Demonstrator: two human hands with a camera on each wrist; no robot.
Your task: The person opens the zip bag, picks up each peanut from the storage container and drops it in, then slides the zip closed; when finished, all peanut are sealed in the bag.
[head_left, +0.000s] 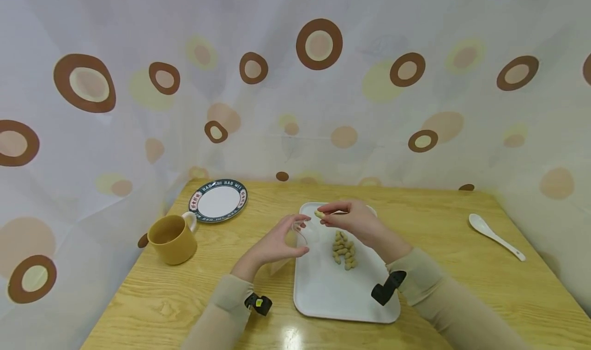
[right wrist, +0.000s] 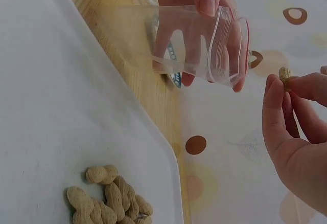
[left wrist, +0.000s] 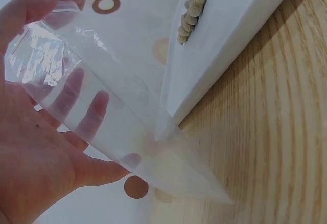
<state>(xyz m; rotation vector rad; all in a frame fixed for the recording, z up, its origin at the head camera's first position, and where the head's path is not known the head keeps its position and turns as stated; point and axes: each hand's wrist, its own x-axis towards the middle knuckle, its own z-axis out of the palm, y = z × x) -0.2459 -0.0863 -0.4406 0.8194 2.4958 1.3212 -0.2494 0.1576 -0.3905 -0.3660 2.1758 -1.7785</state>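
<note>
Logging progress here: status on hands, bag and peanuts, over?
Left hand holds clear bag, mouth appears open. Right hand pinches one peanut near bag's mouth. Other peanuts piled on white tray. Nothing visibly blocking peanut from bag.

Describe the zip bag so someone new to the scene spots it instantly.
On the wooden table sits a white tray with peanuts. By the tray's left edge, the left hand holds the zip bag. Unlike its opaque neighbours, it is clear plastic with a red line at the mouth.
</note>
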